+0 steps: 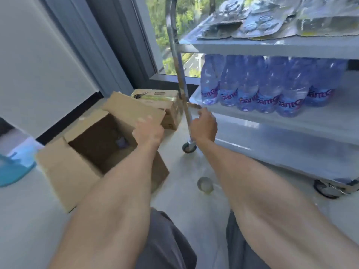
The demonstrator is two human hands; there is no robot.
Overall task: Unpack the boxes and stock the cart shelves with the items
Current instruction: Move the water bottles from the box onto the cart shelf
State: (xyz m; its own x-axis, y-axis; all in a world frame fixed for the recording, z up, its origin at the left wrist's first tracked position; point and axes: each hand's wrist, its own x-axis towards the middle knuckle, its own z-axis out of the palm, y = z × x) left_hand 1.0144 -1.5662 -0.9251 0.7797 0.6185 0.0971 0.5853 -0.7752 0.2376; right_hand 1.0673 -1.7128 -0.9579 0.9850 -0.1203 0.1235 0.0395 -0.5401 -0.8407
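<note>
The left hand [148, 131] hovered, fingers loosely spread, over the open box [101, 150] beside the cart [272, 121]. The right hand [204, 127] seemed empty, grip unclear. Reach deep: one bottle [121, 142] lay at the box's bottom.

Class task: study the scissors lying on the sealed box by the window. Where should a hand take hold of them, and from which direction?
Grip the scissors by the dark handle loops at their left end, coming down from above. They lie flat on the sealed box with the blades pointing right, so probably only the top is free; the loops give the fingers something thick to pinch.
</note>
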